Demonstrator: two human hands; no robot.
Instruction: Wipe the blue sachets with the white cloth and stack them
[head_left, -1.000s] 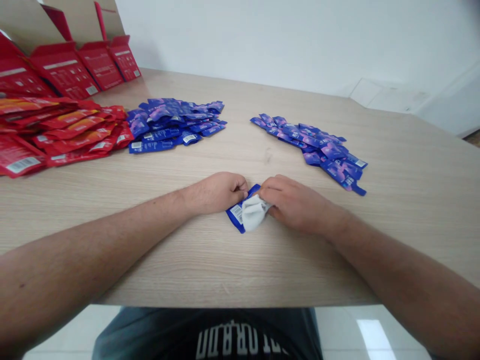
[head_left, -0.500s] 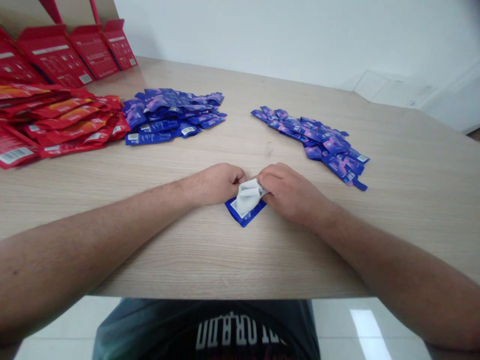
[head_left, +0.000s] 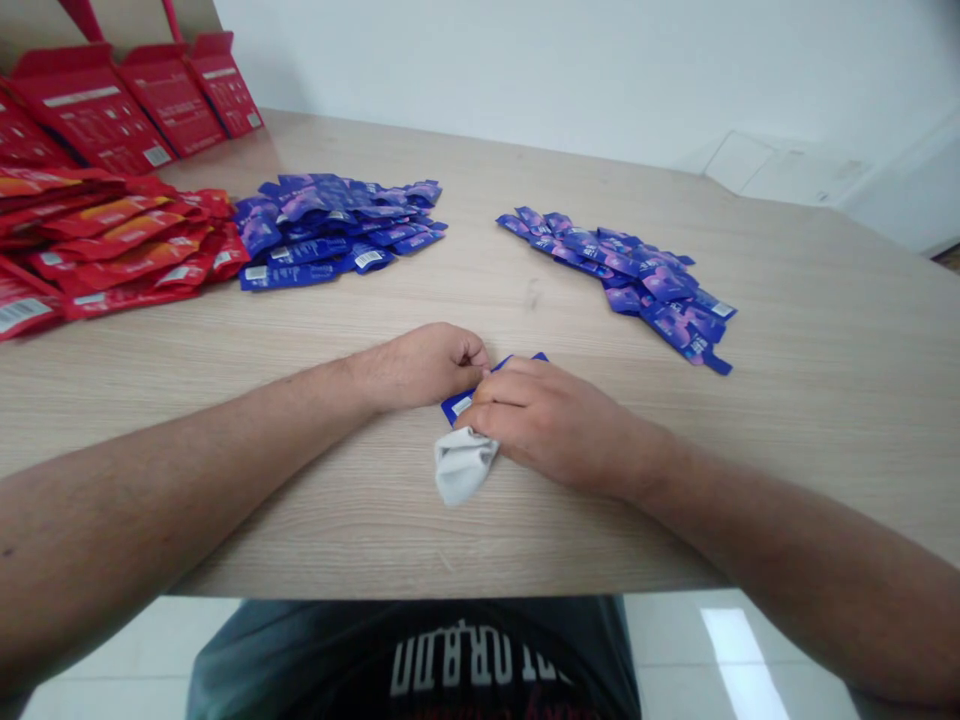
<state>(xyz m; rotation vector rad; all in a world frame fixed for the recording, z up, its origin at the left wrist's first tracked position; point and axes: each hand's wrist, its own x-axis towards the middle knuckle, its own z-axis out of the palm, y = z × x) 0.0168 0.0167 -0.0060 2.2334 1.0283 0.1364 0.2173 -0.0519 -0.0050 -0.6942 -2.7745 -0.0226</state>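
A small blue sachet (head_left: 455, 404) lies flat on the wooden table (head_left: 810, 370) near its front edge. My left hand (head_left: 424, 365) is closed in a fist-like grip at the sachet's left end, pinning it. My right hand (head_left: 551, 420) is closed on a crumpled white cloth (head_left: 461, 465) and lies over most of the sachet. The cloth sticks out below my fingers, toward me. Only the sachet's left corner and a far tip show.
Two heaps of blue sachets lie farther back, one left of centre (head_left: 337, 230) and one to the right (head_left: 630, 280). Red packets (head_left: 112, 245) are piled at the far left, with open red boxes (head_left: 142, 100) behind them. A white wall lies beyond.
My right hand has dragged the white cloth across the sachet toward me and to the left. The left hand has stayed on the sachet's end.
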